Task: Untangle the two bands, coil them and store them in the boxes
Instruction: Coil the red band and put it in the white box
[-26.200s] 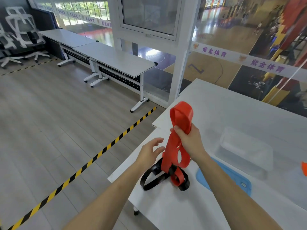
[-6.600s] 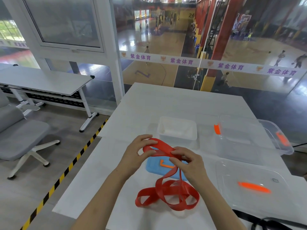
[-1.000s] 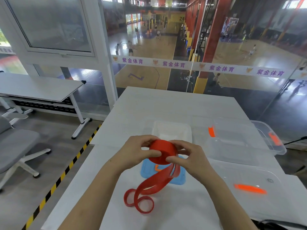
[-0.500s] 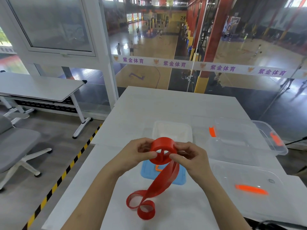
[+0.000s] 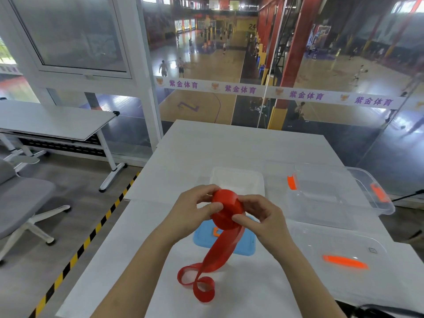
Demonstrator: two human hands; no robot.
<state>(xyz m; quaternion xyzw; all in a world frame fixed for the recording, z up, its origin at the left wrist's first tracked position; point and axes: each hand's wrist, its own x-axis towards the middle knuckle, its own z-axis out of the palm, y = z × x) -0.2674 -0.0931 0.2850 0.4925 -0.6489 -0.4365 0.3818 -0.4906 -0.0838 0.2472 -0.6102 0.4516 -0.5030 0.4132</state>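
Both hands hold the red band (image 5: 226, 211) as a partly wound coil above the table. My left hand (image 5: 195, 210) grips the coil's left side with thumb across its face. My right hand (image 5: 261, 215) pinches its right side. The band's loose tail (image 5: 202, 278) hangs down and curls on the white table (image 5: 241, 145). A small clear box (image 5: 237, 180) sits just behind the coil. A larger clear box (image 5: 332, 193) with orange latches stands at right. A sliver of the black band (image 5: 376, 312) shows at the bottom right edge.
A blue lid (image 5: 245, 245) lies under the hands. A clear lid with an orange handle (image 5: 344, 261) lies at the right front. Left of the table are floor with yellow-black tape (image 5: 87, 239), a grey chair (image 5: 20, 203) and another table (image 5: 57, 120). A glass wall stands behind.
The coil has turned in my hands from showing its open ring to showing a flatter face. The loose tail on the table has shortened over the last seconds.
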